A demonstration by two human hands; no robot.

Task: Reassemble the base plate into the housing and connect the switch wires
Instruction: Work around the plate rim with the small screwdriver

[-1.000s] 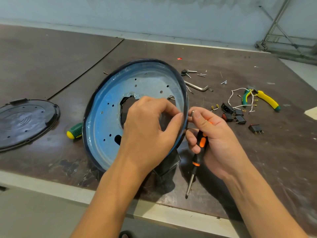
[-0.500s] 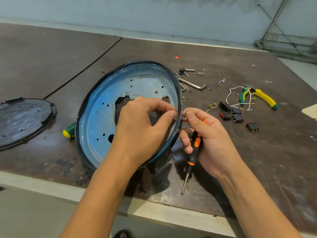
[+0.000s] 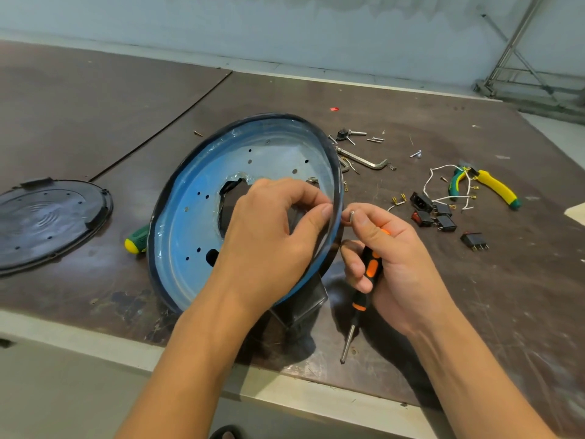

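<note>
Left hand [image 3: 272, 236]: fingers [image 3: 326, 213] curled, thumb and forefinger pinching the right rim of the plate [image 3: 196, 236]; can't tell if anything small sits between them. Right hand [image 3: 389, 258], just right of the plate's rim: thumb and forefinger pinch a tiny silvery screw [image 3: 352, 213] close to the rim. The other fingers are curled round a screwdriver [image 3: 364, 280] with a black-and-orange handle, shaft pointing down at the tabletop [image 3: 474, 312]. The plate is a round, shallow dish of sheet metal, glossy blue, with a dark band round the edge, many small punched holes and a ragged big cut-out in the middle. It stands tilted on edge near the front of the tabletop, propped on what looks like the black boxy housing [image 3: 304, 299] behind and below it. Likely thin, light and stiff, with a slick face and sharp cut-out edges, so hold it by the rim and not through the hole; it would probably tip if released. The screw is easy to drop. Well right of the plate: black switches [image 3: 443, 221] with metal tabs, limp white wires [image 3: 437, 185] with brass ends, and pliers [image 3: 493, 185] with yellow-green grips. Beyond the plate's right edge: a bent hex key [image 3: 364, 160] and loose screws. Left of the plate: a round black ribbed cover [image 3: 47, 223] lying flat, plus a green-yellow tool handle [image 3: 136, 240] poking out from behind the plate. The tabletop is dark brown and scuffed.
</note>
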